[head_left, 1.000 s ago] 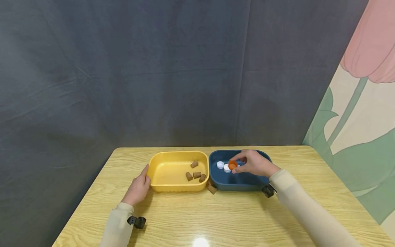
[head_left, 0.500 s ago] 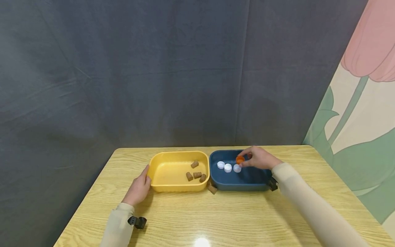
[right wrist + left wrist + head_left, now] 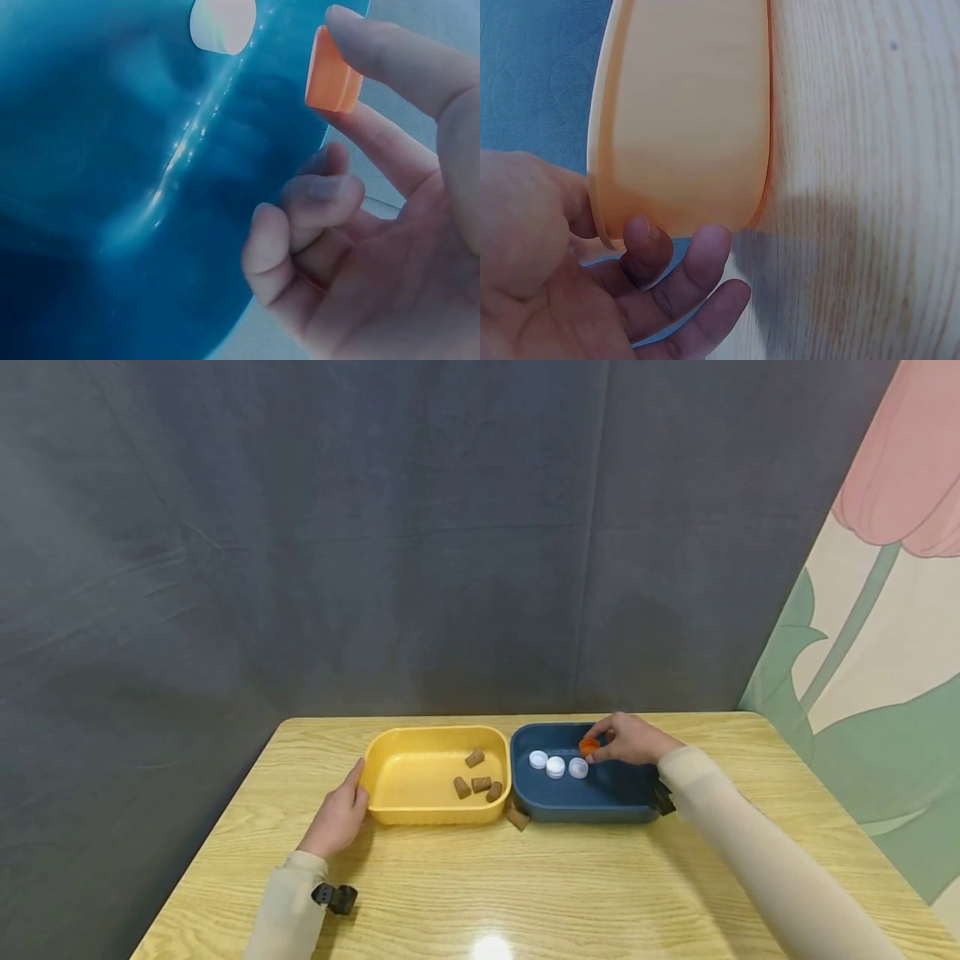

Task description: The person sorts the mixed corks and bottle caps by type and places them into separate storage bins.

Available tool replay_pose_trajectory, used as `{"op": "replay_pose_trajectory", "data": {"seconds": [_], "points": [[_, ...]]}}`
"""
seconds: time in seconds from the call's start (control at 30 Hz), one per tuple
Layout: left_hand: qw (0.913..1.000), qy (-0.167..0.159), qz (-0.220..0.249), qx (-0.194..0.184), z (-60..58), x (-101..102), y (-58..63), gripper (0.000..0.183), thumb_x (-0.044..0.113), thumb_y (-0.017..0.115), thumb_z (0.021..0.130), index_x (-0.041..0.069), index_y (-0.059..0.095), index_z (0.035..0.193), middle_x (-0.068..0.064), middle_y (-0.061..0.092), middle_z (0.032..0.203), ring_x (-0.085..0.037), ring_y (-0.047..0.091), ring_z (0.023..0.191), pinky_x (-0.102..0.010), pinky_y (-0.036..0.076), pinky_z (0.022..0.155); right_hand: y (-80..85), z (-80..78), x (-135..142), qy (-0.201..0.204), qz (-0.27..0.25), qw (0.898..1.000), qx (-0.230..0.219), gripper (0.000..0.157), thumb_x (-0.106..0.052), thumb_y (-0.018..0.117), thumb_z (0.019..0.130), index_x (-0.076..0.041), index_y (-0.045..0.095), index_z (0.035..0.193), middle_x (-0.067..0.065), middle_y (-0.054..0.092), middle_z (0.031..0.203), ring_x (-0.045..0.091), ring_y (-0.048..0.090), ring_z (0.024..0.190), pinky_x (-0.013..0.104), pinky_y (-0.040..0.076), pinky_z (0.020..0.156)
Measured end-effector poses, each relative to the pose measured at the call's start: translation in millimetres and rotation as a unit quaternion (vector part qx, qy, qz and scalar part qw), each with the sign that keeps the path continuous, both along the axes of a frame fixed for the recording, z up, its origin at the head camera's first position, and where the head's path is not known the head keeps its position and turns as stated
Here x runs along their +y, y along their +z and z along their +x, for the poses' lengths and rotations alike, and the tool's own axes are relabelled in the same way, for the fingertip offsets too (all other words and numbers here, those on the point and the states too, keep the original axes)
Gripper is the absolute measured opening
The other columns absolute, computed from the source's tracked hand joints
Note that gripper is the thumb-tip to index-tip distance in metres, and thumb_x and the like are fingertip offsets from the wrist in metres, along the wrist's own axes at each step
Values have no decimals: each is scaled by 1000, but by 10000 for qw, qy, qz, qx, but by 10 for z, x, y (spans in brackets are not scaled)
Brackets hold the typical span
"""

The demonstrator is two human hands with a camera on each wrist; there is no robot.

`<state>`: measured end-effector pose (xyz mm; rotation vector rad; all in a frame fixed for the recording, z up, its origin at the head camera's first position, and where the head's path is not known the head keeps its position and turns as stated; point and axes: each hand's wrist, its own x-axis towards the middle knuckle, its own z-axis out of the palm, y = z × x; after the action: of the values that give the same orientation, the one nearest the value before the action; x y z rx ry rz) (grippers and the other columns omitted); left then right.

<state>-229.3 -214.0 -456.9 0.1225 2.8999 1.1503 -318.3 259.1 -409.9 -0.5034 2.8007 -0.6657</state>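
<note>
My right hand (image 3: 633,741) pinches an orange bottle cap (image 3: 332,73) between thumb and forefinger, over the back of the blue bin (image 3: 585,815). The other fingers curl loosely, as the right wrist view shows. Several white bottle caps (image 3: 555,767) lie in the blue bin, left of that hand. On the left, my left hand (image 3: 337,817) grips the left end of the yellow bin (image 3: 435,817), thumb at the rim (image 3: 596,150). Several brown corks (image 3: 481,784) lie in the yellow bin's right half.
Both bins stand side by side on a wooden table (image 3: 435,893). Another cork (image 3: 517,817) lies on the tabletop at the front, where the bins meet. A dark curtain (image 3: 435,543) hangs behind the table, and a flower-patterned surface (image 3: 877,693) is at the right.
My right hand has moved right and back with the orange cap, lower over the blue bin, uncovering a white cap. The left hand keeps its grip on the yellow bin.
</note>
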Motion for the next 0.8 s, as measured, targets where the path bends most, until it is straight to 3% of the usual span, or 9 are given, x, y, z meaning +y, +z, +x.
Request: {"op": "replay_pose_trajectory", "data": {"seconds": [0.5, 0.8], "points": [[10000, 24, -37, 14, -20, -9, -26, 55, 14, 31, 108, 0, 15, 160, -7, 52, 73, -16, 49, 55, -27, 42, 51, -15, -65, 22, -71, 69, 9999, -113, 44, -29, 80, 85, -5, 72, 122, 17, 66, 119, 26, 57, 92, 36, 51, 76], [9999, 44, -2, 98, -15, -24, -40, 56, 15, 31, 108, 1, 16, 160, -11, 55, 70, -15, 47, 51, -27, 41, 49, 13, -37, -8, 66, -24, 10000, 7, 46, -27, 80, 85, -2, 71, 123, 20, 66, 118, 23, 59, 88, 39, 52, 77]]}}
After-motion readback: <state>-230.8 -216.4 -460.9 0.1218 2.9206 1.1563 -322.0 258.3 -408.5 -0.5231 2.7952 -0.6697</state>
